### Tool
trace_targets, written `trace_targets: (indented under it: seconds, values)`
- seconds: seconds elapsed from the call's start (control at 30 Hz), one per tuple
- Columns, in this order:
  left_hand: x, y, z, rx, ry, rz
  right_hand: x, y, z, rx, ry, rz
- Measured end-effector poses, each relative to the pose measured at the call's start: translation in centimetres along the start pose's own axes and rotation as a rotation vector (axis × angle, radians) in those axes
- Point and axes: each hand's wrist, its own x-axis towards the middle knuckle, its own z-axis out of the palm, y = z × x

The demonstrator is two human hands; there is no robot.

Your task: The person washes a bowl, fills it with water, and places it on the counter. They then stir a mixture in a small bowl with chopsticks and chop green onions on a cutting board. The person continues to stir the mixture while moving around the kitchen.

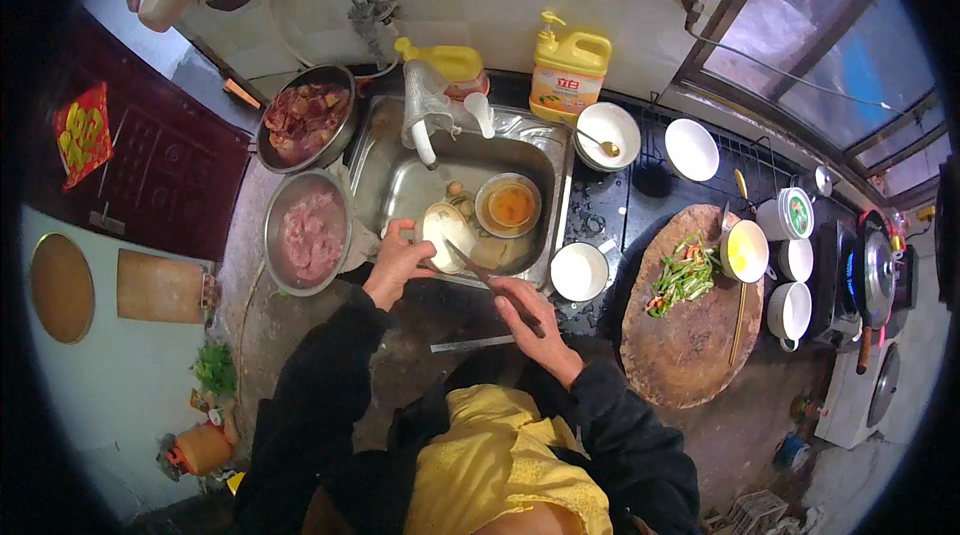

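Observation:
Over the front of the steel sink (382, 190), my left hand (401, 257) grips the rim of a small white bowl (448, 237), which is tilted and holds something pale. My right hand (532, 325) is closed around the dark handle of a utensil, perhaps a knife or spatula (466, 259), whose far end reaches into that bowl. In the sink, a larger bowl (486, 188) holds a smaller one with orange liquid (511, 205). A brown egg or eggshell (454, 188) lies near them.
Left of the sink stand metal basins of dark meat (304, 118) and pink meat (313, 235). A white mug (580, 271) is to the right. Further right, a round wooden chopping board (694, 355) bears cut green vegetables (684, 274) and a bowl with yolk (745, 251). Beyond is a gas stove (832, 283).

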Motion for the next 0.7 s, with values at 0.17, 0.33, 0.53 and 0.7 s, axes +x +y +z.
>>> trace_targets:
  seconds: [0.17, 0.33, 0.53, 0.7]
  values:
    - [0.2, 0.0, -0.1, 0.062, 0.014, 0.049, -0.1, -0.2, 0.3, 0.021, 0.019, -0.012]
    - [-0.2, 0.0, -0.3, -0.112, -0.025, 0.022, 0.1, -0.7, 0.0, -0.010, -0.005, -0.090]
    - [-0.7, -3.1, -0.8, -0.423, -0.111, -0.024, 2.4, -1.8, -2.9, 0.048, 0.032, 0.039]
    - [-0.4, -3.8, -0.3, -0.387, -0.142, 0.049, 2.6, -0.6, -3.6, 0.266, 0.113, 0.294]
